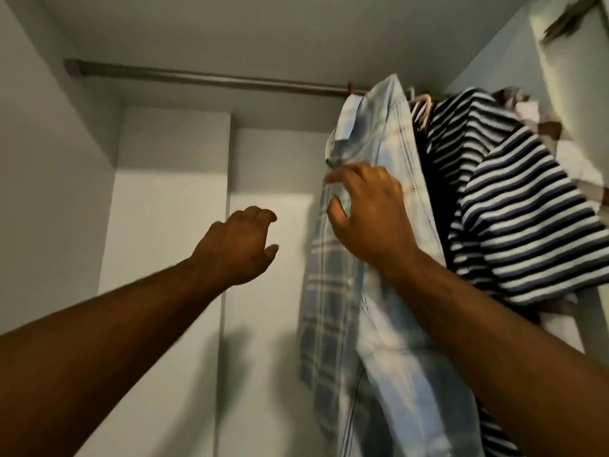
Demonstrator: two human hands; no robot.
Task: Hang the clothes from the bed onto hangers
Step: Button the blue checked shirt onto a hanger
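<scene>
— Where's the plaid shirt [379,127]?
— Hung on the rail [197,75], far right. Right hand [369,212] rests loosely on it; left hand [240,245] empty, apart.
— Next?
— Probably straighten it, then fetch another.

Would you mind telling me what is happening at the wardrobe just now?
A person is reaching into a wardrobe. A light blue plaid shirt hangs from the rail, and the right hand rests on its front just below the collar. The left hand hovers beside it, holding nothing. A striped top hangs further right.
</scene>
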